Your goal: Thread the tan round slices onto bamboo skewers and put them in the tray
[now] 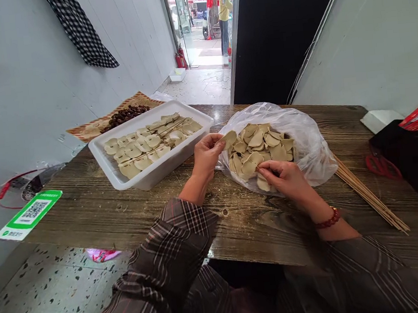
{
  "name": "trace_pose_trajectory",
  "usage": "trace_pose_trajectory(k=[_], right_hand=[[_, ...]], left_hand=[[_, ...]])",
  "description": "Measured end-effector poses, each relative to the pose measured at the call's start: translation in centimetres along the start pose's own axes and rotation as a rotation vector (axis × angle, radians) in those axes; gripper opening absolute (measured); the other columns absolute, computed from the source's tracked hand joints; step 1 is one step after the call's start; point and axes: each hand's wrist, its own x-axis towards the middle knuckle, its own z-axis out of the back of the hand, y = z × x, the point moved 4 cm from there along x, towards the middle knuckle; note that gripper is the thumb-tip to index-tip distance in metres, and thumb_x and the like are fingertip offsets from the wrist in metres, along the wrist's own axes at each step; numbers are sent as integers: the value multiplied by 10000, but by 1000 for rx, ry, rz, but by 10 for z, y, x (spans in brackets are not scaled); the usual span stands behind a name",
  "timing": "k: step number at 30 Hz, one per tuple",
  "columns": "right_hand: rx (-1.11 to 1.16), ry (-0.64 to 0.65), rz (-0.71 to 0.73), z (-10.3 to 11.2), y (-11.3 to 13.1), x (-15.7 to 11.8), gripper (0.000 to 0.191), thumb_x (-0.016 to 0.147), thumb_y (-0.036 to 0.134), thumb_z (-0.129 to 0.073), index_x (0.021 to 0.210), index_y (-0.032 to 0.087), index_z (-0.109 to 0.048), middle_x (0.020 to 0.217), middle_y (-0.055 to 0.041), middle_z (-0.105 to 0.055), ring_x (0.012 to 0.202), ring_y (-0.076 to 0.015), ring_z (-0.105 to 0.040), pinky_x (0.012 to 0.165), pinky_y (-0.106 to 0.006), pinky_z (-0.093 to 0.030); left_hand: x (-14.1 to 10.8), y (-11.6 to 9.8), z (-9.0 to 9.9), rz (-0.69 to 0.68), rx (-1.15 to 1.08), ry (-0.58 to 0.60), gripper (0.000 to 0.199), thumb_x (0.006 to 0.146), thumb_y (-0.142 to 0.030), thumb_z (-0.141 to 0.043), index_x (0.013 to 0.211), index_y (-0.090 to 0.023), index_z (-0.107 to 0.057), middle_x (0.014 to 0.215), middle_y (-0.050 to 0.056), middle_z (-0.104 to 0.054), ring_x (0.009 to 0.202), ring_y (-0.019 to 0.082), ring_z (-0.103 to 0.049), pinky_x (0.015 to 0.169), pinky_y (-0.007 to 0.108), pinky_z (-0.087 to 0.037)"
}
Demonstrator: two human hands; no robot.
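Between the thumb and fingers of my left hand (208, 152) is a pale, thin round slice (229, 138), its food kind unclear. My right hand (286, 175) pinches what looks like a thin bamboo skewer, mostly hidden by the fingers, with another pale slice (251, 164) at its tip. Both hands are over an open clear plastic bag (306, 139) heaped with loose slices (257, 139). To the left, a white plastic tray (116, 178) holds rows of similar slices threaded on skewers (142, 146).
A bundle of bare bamboo skewers (372, 194) lies right of the bag. Behind the tray, dark reddish-brown pieces (126, 116) lie on patterned paper. A green QR card (32, 215) is at the table's left edge. Red scissors (382, 165) and a black container (414, 155) are at right.
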Motion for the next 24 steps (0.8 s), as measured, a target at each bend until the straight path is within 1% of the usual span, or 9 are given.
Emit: trace_pose_trajectory(k=[7, 14, 18, 22, 24], right_hand=[[-18, 4, 3, -1, -4, 0, 231, 901, 309, -543, 837, 179, -723, 630, -2, -657, 562, -133, -570, 561, -246, -393], [-39, -1, 14, -3, -5, 0, 217, 905, 285, -544, 840, 188, -728, 715, -17, -703, 636, -151, -620, 614, -253, -415], [-49, -2, 18, -3, -6, 0, 234, 918, 287, -535, 834, 185, -728, 735, -24, -713, 640, -152, -624, 613, -254, -414], [-46, -26, 22, -4, -7, 1, 226, 916, 281, -538, 847, 181, -729, 755, -29, -723, 662, -157, -640, 634, -254, -429], [-47, -43, 28, -3, -6, 1, 221, 913, 276, -540, 854, 181, -730, 767, -31, -730, 677, -160, -648, 646, -253, -436]], left_hand=[[1, 0, 0, -19, -4, -14, 87, 704, -211, -715, 765, -168, -670, 723, -9, -623, 641, 80, -495, 625, 231, -419], [2, 1, -1, -79, 134, -2, 118, 689, -247, -732, 761, -162, -693, 740, 7, -652, 636, 94, -511, 608, 229, -417], [0, 4, -5, -92, 164, 34, 136, 687, -269, -750, 750, -161, -698, 727, 6, -647, 634, 96, -515, 598, 226, -401], [-3, 6, -11, -56, 128, 88, 158, 677, -279, -758, 752, -153, -696, 706, 3, -634, 620, 91, -502, 596, 226, -392], [-4, 6, -11, -23, 68, 77, 163, 667, -271, -757, 751, -149, -689, 695, -3, -623, 622, 86, -500, 598, 219, -391]])
